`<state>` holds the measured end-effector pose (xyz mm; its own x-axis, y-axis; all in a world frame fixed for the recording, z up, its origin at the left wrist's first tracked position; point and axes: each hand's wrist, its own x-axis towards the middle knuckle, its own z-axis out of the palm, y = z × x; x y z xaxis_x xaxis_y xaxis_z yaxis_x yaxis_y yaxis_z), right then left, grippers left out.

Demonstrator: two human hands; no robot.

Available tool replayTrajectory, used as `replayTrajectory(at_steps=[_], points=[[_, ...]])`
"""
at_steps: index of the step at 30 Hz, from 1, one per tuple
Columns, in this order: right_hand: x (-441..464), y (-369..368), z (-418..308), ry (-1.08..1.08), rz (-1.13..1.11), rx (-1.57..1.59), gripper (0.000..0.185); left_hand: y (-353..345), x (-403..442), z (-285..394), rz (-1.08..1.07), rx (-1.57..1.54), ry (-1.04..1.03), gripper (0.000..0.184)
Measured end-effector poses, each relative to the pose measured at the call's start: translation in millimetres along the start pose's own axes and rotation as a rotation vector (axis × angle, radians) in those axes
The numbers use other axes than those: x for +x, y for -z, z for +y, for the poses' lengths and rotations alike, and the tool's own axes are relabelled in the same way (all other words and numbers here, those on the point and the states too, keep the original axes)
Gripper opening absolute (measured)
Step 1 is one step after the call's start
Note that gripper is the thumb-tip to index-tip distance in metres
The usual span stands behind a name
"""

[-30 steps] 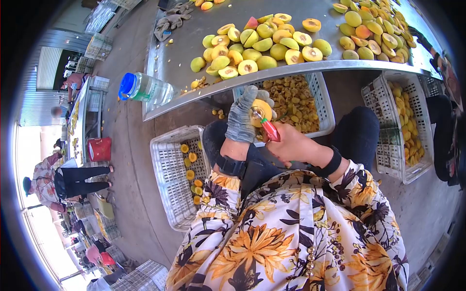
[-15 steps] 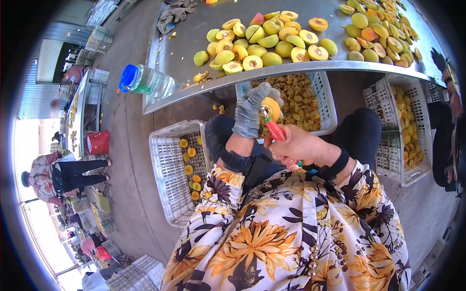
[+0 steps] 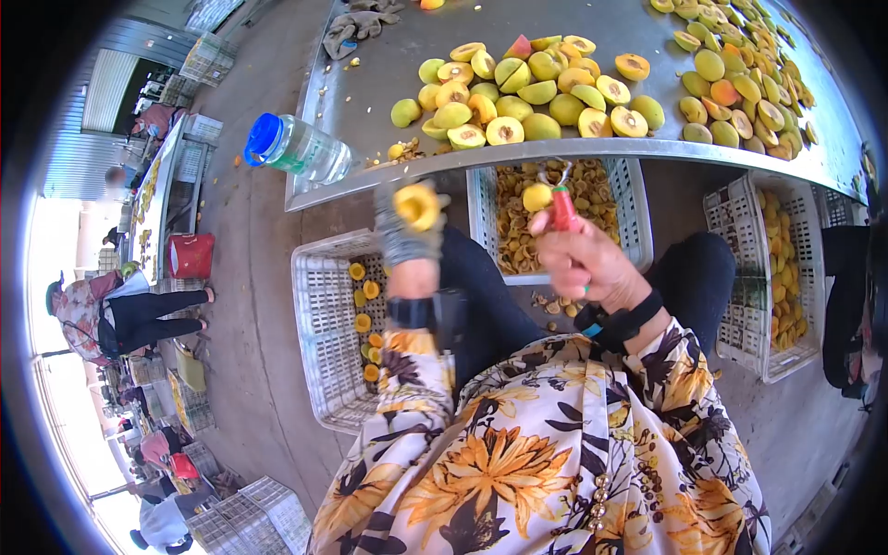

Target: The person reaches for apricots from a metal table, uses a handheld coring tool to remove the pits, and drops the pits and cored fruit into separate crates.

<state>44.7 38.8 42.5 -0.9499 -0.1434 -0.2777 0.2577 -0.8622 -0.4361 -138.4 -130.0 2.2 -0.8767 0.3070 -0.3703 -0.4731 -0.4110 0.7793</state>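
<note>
My left hand (image 3: 407, 242), in a grey glove, is beside the left white crate (image 3: 310, 287), blurred by motion. It holds a hollowed yellow peach half (image 3: 417, 206), cut face up. My right hand (image 3: 597, 264) is bare and closed round a red-handled coring tool (image 3: 563, 211) with a curved metal tip. Close to that tip is a yellow scooped-out piece (image 3: 536, 196), over the crate of scraps (image 3: 634, 213); whether it touches the tool I cannot tell. Several hollowed halves (image 3: 363, 323) lie in the left crate.
The metal table (image 3: 398, 171) holds a pile of halved peaches (image 3: 518, 92), a larger pile (image 3: 740, 92), a blue-capped bottle (image 3: 301, 148) and grey gloves (image 3: 359, 28). Another crate of peach pieces (image 3: 777, 268) stands at right. A co-worker (image 3: 120, 314) stands far left.
My hands have come apart. The left moved leftward with the peach half to the left crate; the right lifted the tool over the scraps crate, and a yellow piece is now at its tip.
</note>
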Motion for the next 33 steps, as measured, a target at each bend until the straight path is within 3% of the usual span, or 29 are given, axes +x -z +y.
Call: replayTrajectory(at_steps=[2, 4, 5, 7, 9, 12, 13, 14, 16, 18, 21, 22, 24, 25, 26, 27, 28, 30, 31, 32, 33], points=[[16.0, 42.6, 7.6, -0.014, 0.056, -0.061, 0.014, 54.6, 26.7, 22.6, 0.211, 0.247, -0.342, 0.039], [32.4, 74.3, 21.3, -0.011, 0.687, -1.434, 0.014, 78.7, 12.5, 59.3, 0.432, 1.22, -0.466, 0.039], [35.2, 79.4, 20.4, -0.006, 0.688, -1.437, 0.014, 76.4, 18.8, 65.5, 0.431, 1.216, -0.471, 0.039], [35.1, 63.0, 22.2, -0.016, 0.628, -0.95, 0.016, 69.5, 26.5, 75.6, 0.408, 1.455, -0.874, 0.04], [33.5, 47.6, 28.8, 0.005, 0.586, -0.965, 0.018, 11.9, 26.7, 68.2, 0.348, 1.662, -0.698, 0.044], [24.3, 45.2, 37.3, 0.155, 0.569, -1.16, 0.019, -57.0, 51.7, 34.3, 0.072, 1.795, -0.565, 0.049], [15.9, 33.4, 32.7, 0.079, 0.562, -1.129, 0.019, -75.9, 59.8, 21.5, 0.002, 1.845, -0.519, 0.05], [9.5, 26.9, 29.7, 0.006, 0.554, -1.097, 0.02, -81.1, 76.4, 3.6, -0.08, 1.992, -0.548, 0.063], [6.9, 39.3, 33.9, 0.044, 0.582, -1.137, 0.025, -106.4, 74.6, -4.7, -0.005, 2.068, -0.263, 0.07], [3.7, 44.3, 37.3, 0.302, 0.611, -1.306, 0.02, -95.5, 76.6, -5.6, 0.021, 1.964, -0.354, 0.067], [10.3, 29.5, 24.9, 0.335, 0.688, -1.34, 0.03, -66.8, 89.1, -13.6, -0.07, 1.382, -0.676, 0.062], [15.2, 23.1, 21.2, 0.33, 0.684, -1.338, 0.03, -64.7, 85.2, -14.1, -0.066, 1.385, -0.671, 0.062], [28.4, 11.2, 15.2, 0.572, 0.76, -1.308, 0.038, -65.9, 61.9, -13.5, -0.258, 0.753, -0.606, 0.052], [35.5, 7.8, 13.9, 0.566, 0.754, -1.308, 0.038, -78.7, 25.1, -3.9, -0.29, 0.644, -0.445, 0.042], [42.3, 4.9, 12.2, 0.641, 0.721, -1.175, 0.042, -80.5, 4.0, -1.9, -0.285, 0.644, -0.443, 0.042], [46.7, 3.8, 10.4, 0.713, 0.688, -1.039, 0.047, -80.7, -12.6, -1.3, -0.366, 0.595, -0.311, 0.041], [50.2, 5.4, 8.9, 0.712, 0.688, -1.037, 0.047, -79.0, -23.6, -3.4, -0.446, 0.544, -0.178, 0.039], [55.3, 9.5, 10.2, 0.735, 0.576, -0.974, 0.041, -72.2, -37.9, -10.9, -0.451, 0.503, -0.113, 0.036], [43.3, -6.5, 3.6, 0.525, 0.414, -0.655, 0.029, -70.6, -41.0, -14.6, -0.457, 0.46, -0.051, 0.036], [41.1, -8.3, 4.8, 0.522, 0.415, -0.652, 0.029, -64.9, -35.3, -24.7, -0.455, 0.462, -0.048, 0.036], [39.2, -9.0, 5.8, 0.462, 0.32, -0.561, 0.024, -55.7, -23.4, -40.0, -0.444, 0.27, 0.105, 0.036]])
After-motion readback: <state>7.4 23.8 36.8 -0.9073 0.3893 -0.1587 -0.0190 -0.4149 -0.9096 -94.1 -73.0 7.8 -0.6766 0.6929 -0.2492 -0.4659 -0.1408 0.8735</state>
